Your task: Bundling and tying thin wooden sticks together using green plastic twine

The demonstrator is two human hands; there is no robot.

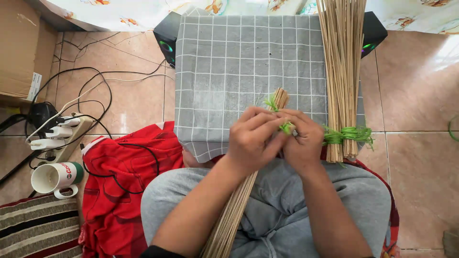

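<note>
My left hand and my right hand are pressed together around a thin bundle of straw-coloured sticks that runs from my lap up to the grey checked cloth. Both hands pinch a bright green string wound about the bundle near its upper end. To the right lies a larger bundle of the same sticks, bound near its lower end with green string. The part of the thin bundle under my hands is hidden.
A red cloth lies at my left knee with a black cable over it. A white mug, a power strip with plugs and a striped mat sit at left. Black speakers flank the cloth. Tiled floor at right.
</note>
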